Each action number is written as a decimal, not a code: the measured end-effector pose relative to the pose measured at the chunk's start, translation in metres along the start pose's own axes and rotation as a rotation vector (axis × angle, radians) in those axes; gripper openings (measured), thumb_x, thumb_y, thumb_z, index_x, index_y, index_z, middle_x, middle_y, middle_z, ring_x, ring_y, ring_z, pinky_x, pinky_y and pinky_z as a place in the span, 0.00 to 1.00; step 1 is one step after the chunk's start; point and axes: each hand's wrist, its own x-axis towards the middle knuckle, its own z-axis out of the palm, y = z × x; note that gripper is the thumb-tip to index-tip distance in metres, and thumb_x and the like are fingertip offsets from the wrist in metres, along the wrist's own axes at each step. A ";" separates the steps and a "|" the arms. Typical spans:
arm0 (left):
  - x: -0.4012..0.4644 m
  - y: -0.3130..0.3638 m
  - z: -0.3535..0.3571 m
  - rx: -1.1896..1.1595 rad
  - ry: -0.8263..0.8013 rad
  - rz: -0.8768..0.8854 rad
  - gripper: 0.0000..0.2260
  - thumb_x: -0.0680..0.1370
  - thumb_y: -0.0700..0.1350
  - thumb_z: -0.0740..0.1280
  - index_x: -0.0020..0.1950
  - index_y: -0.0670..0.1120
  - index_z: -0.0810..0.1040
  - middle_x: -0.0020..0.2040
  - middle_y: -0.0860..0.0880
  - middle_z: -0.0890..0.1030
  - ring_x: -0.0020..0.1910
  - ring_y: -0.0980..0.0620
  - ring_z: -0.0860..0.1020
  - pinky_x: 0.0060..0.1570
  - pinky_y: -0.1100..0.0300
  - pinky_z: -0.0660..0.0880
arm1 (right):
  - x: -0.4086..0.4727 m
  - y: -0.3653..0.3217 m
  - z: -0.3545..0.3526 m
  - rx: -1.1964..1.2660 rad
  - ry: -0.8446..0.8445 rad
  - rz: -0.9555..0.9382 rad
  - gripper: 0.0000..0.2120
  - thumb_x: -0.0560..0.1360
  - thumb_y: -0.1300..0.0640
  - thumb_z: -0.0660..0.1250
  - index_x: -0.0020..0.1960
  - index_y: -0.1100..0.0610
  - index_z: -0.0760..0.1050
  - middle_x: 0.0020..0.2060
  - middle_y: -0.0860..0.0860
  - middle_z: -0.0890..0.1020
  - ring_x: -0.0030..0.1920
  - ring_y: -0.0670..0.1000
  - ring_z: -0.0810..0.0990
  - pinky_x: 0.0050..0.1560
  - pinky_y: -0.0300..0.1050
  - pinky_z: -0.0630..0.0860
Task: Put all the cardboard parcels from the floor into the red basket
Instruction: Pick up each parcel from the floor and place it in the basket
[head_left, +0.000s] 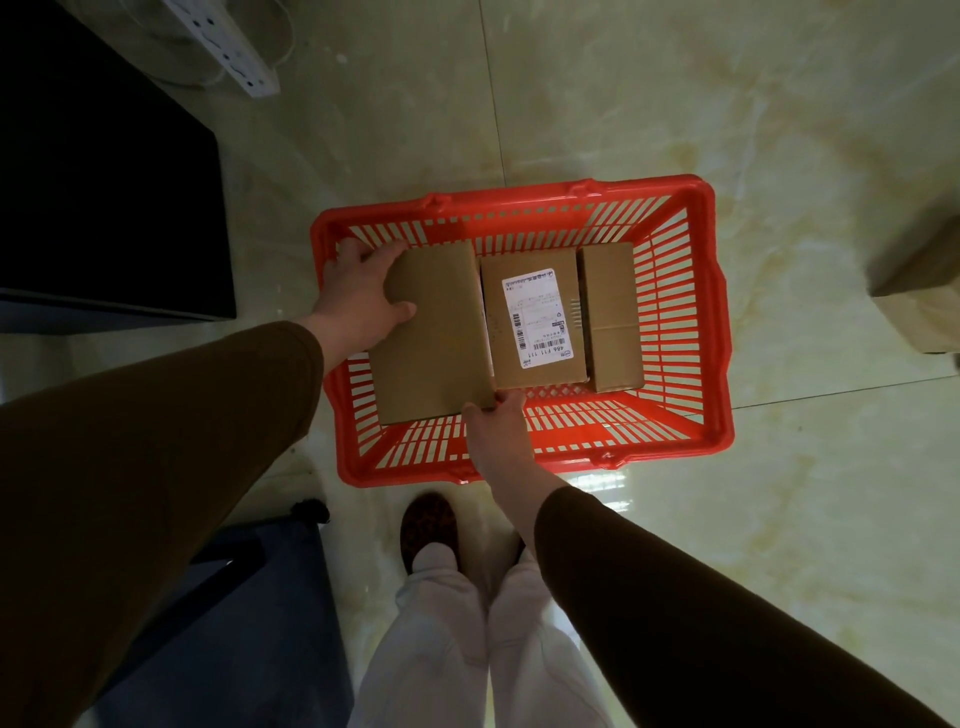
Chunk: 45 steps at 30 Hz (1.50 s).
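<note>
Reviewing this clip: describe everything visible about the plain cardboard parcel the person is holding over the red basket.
The plain parcel is a flat, brown cardboard box with no label on its visible top face. It sits at the left end of the red basket, beside a labelled parcel, and looks slightly tilted. The left hand grips its far left corner, and the right hand holds its near right corner. Whether it already rests on the basket floor cannot be told.

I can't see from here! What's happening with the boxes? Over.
Both hands, left and right, gripping plain parcel over red basket. Two parcels inside. Nothing blocking.
</note>
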 end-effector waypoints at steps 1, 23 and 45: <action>0.000 0.000 0.000 0.003 -0.003 -0.002 0.35 0.77 0.51 0.72 0.80 0.57 0.59 0.74 0.45 0.61 0.73 0.39 0.61 0.74 0.43 0.61 | 0.000 0.000 0.000 0.001 -0.001 0.003 0.21 0.82 0.54 0.64 0.70 0.55 0.61 0.43 0.50 0.78 0.39 0.46 0.81 0.32 0.38 0.73; -0.122 0.127 0.001 0.011 -0.053 0.159 0.35 0.78 0.51 0.70 0.81 0.54 0.56 0.82 0.49 0.51 0.81 0.42 0.51 0.76 0.39 0.54 | -0.082 0.012 -0.178 -0.010 0.402 -0.229 0.20 0.79 0.54 0.65 0.69 0.55 0.65 0.56 0.51 0.80 0.47 0.52 0.80 0.38 0.42 0.74; -0.223 0.445 0.173 0.170 -0.200 0.360 0.33 0.79 0.53 0.68 0.80 0.51 0.58 0.80 0.45 0.55 0.79 0.42 0.53 0.75 0.47 0.58 | -0.092 0.167 -0.513 0.104 0.491 -0.167 0.22 0.80 0.51 0.64 0.72 0.55 0.66 0.67 0.53 0.76 0.61 0.56 0.78 0.55 0.48 0.73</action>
